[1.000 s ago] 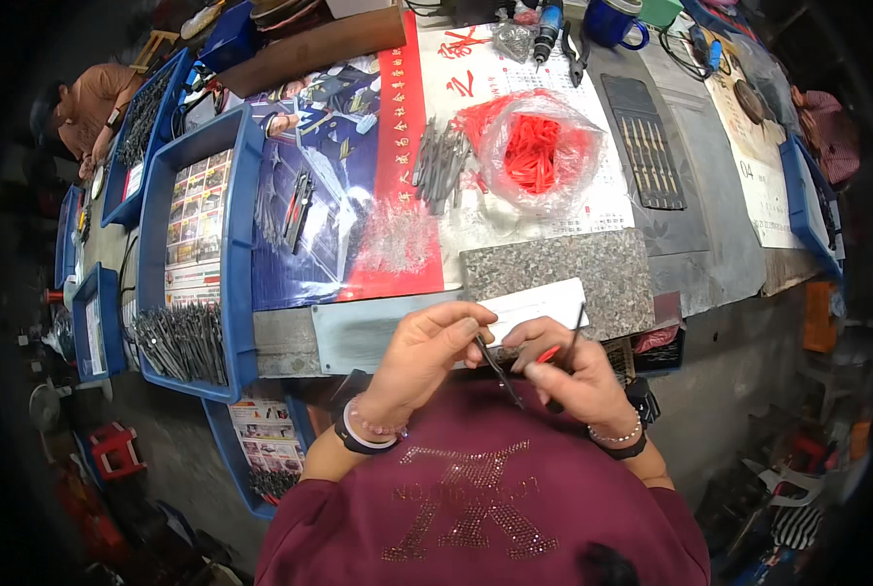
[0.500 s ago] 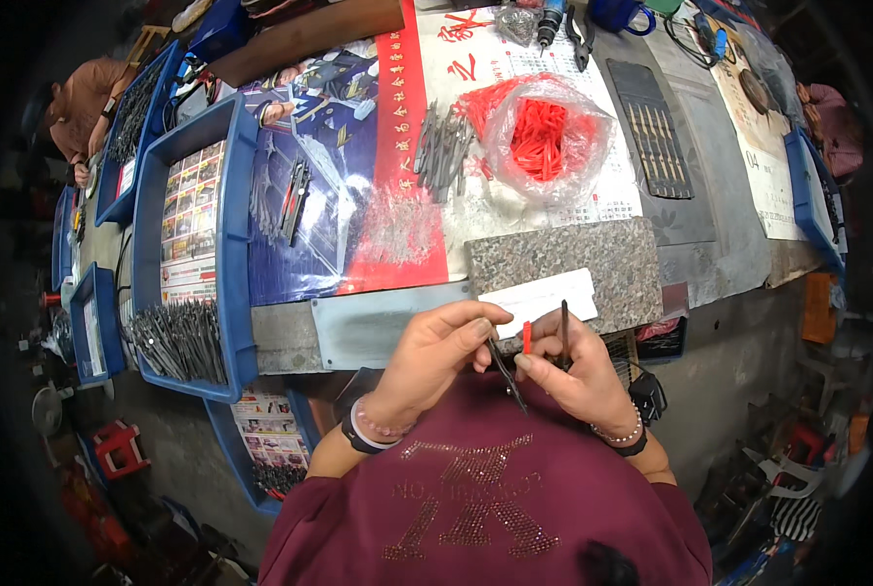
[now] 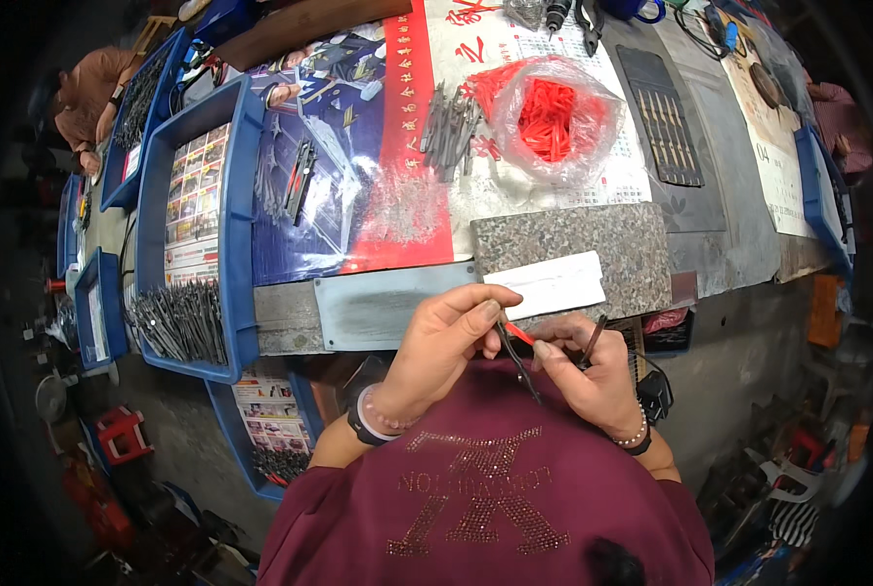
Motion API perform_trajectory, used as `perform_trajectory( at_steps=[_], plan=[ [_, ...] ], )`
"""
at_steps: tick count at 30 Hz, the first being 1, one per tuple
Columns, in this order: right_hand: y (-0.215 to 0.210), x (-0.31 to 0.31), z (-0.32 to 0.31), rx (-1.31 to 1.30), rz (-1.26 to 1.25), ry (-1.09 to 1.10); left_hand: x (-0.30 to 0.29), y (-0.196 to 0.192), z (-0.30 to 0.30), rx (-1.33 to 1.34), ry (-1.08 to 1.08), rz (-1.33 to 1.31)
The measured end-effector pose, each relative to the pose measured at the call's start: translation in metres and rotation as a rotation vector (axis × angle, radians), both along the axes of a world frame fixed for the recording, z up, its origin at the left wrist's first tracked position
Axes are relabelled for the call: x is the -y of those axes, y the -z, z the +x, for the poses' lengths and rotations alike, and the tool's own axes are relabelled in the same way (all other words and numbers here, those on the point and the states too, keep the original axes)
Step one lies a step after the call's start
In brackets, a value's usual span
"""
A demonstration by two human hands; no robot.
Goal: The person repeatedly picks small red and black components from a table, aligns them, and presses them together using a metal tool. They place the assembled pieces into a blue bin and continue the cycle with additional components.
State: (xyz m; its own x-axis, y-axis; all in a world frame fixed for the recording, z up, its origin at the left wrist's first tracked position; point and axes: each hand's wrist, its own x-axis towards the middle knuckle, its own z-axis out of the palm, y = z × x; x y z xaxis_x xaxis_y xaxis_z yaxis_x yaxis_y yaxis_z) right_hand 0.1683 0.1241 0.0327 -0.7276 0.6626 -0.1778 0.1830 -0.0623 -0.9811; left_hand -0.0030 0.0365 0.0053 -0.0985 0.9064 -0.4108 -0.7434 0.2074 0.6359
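My left hand pinches one end of a slim dark metal piece, which looks like tweezers and slants down in front of my shirt. Between the thumb and fingers of my right hand is a small red plastic strip, its far end meeting the top of the metal piece. A dark brown stick-like tool also sits in my right hand, pointing up past the fingers. Just beyond both hands lies a white block on a speckled stone slab.
A clear bag of red strips stands behind the slab, beside loose dark metal pieces. At left, a blue tray holds many slim dark pieces. A grey plate lies at the table edge. Other people sit at both sides.
My right hand has turned, tipping the red strip from upright to slanting left, against the metal piece's top. The brown tool has tilted. The view has shifted slightly.
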Motion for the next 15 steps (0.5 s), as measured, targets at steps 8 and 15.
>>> perform_trajectory(
  at_steps=[8,15],
  plan=[
    [-0.001,0.005,-0.001,0.018,0.368,-0.006,0.0,-0.001,0.005,-0.075,0.0,0.009],
    [0.008,0.002,-0.003,-0.021,0.56,-0.074,-0.002,0.001,0.011,-0.182,-0.042,0.033]
  ],
)
